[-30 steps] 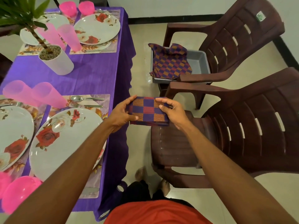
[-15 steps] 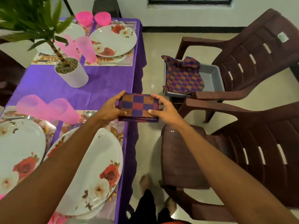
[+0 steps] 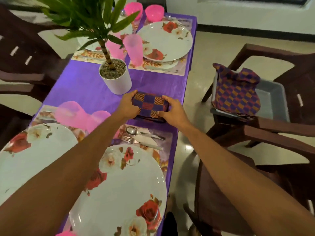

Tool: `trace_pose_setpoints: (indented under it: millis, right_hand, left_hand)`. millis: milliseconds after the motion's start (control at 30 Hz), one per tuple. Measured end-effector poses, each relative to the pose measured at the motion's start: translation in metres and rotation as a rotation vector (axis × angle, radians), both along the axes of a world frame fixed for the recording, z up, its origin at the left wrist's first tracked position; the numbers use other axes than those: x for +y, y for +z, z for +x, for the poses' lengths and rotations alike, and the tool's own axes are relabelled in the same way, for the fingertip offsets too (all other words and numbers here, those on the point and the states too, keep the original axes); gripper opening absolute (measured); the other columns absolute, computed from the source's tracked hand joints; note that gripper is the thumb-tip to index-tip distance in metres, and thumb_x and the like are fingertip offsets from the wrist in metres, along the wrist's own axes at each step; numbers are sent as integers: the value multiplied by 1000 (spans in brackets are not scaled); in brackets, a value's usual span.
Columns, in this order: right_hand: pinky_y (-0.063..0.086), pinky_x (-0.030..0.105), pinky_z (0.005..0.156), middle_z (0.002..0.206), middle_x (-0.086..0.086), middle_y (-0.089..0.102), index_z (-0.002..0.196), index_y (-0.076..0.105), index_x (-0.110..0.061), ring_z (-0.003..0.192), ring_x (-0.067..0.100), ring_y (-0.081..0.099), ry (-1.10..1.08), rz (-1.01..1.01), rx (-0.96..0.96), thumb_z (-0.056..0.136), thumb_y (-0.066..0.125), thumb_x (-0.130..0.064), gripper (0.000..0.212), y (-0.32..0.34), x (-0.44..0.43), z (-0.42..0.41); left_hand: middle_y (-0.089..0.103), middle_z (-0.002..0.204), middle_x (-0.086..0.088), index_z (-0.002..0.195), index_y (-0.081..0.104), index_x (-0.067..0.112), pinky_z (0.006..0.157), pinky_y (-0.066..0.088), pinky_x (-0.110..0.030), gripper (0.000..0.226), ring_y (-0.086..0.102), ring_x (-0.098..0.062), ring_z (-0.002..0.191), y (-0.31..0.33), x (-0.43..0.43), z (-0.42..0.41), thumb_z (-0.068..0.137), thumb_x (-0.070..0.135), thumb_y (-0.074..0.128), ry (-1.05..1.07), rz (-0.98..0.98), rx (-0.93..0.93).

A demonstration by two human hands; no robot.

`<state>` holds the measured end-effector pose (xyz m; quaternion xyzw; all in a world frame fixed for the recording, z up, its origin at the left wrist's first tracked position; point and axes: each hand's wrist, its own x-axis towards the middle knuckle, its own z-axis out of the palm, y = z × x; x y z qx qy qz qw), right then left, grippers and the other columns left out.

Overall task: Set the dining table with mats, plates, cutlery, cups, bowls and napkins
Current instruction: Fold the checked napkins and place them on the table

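**Place setting, head view.** At the far left a dark chair (image 3: 20, 53) stands beside the surface (image 3: 76, 89), which is covered in purple cloth. At lower left lies a flowered plate (image 3: 34, 159), with two translucent pink cups (image 3: 71, 114) just beyond it. A potted plant (image 3: 115, 80) in a white pot occupies the middle of the surface. A second plate (image 3: 122, 189) sits on the near mat (image 3: 167, 142), with a spoon (image 3: 132, 130) and a fork (image 3: 127, 138) side by side at its far edge.

Between the pot and that mat, the left hand (image 3: 127, 106) and right hand (image 3: 172, 111) grip the folded napkin (image 3: 150, 105), a purple-and-orange check. The left hand's fingers curl over its left end. The right hand pinches its right end between thumb and fingers. The napkin is low on the cloth; whether it rests fully there cannot be told.

At the far end are a third plate (image 3: 166, 40), two far cups (image 3: 133, 49) and two pink bowls (image 3: 154, 12). To the right, on a brown chair (image 3: 289, 68), a grey tray (image 3: 272, 99) holds an unfolded napkin (image 3: 237, 92) draped over its left rim.
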<state>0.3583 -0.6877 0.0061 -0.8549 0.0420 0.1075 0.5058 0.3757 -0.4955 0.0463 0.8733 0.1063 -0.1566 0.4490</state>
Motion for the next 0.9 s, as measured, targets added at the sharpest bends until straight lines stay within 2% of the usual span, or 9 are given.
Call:
trace_pose_setpoints:
  millis: [67, 167, 300, 500, 600, 667, 767, 833, 900]
  right_hand:
    - [41, 25, 105, 130, 9, 49, 146, 49, -20, 121, 19, 53, 28, -39, 0, 79, 84, -20, 75, -1, 4, 3]
    - [38, 21, 99, 127, 8, 48, 147, 47, -21, 118, 20, 54, 57, -102, 17, 80, 83, -20, 76, -8, 8, -2]
    - [48, 34, 102, 123, 6, 48, 146, 48, -26, 114, 24, 57, 45, -153, 17, 80, 82, -27, 74, -19, 12, -9]
    - [49, 29, 97, 118, 2, 46, 144, 49, -27, 108, 18, 53, 48, -182, -6, 81, 82, -28, 71, -20, 12, -11]
    - [45, 22, 90, 118, 1, 43, 141, 49, -26, 104, 16, 51, 65, -216, -22, 82, 81, -27, 67, -18, 10, -12]
    - [43, 20, 87, 121, 2, 41, 140, 49, -25, 103, 16, 51, 78, -273, -59, 84, 79, -29, 64, -17, 9, -17]
    - [48, 25, 92, 127, 5, 42, 138, 49, -22, 110, 20, 54, 75, -354, -144, 87, 75, -36, 59, -19, 7, -26]
    - [50, 29, 95, 129, 6, 45, 139, 49, -22, 113, 22, 54, 73, -358, -150, 90, 72, -38, 57, -19, 5, -30]
    - [50, 30, 92, 128, 6, 48, 138, 50, -23, 112, 23, 56, 31, -277, -110, 92, 68, -39, 51, -14, -1, -33]
  left_hand:
    - [58, 124, -9, 147, 41, 8, 77, 56, -29, 78, 60, -24, 109, -17, 8, 4, 75, -3, 68, -23, 82, 21]
    - [60, 120, -15, 138, 51, 19, 88, 56, -44, 80, 64, -35, 105, -56, 20, 14, 59, 26, 65, -99, 233, 45]
    - [39, 138, -19, 148, 37, 22, 101, 48, -49, 73, 53, -42, 118, -28, -2, -2, 82, 10, 64, -150, 408, 110]
    - [34, 141, -16, 148, 32, 25, 96, 51, -48, 74, 46, -42, 123, -34, -5, -3, 85, 10, 66, -174, 498, 127]
    - [31, 146, -15, 149, 29, 26, 98, 44, -50, 75, 38, -39, 130, -31, -12, -9, 85, 15, 67, -174, 641, 110]
    - [21, 157, -15, 153, 23, 24, 105, 37, -54, 82, 26, -39, 142, -31, -18, -13, 84, 16, 68, -190, 747, 27]
    - [7, 165, -11, 157, 15, 23, 115, 25, -59, 82, 5, -37, 152, -37, -26, -19, 89, 19, 61, -326, 767, -30]
    - [6, 166, -10, 158, 12, 20, 118, 18, -58, 78, 1, -36, 152, -42, -29, -23, 93, 23, 56, -376, 758, 40]
    - [12, 165, -12, 157, 15, 17, 119, 19, -57, 75, 4, -38, 152, -44, -30, -25, 94, 24, 56, -368, 757, 39]
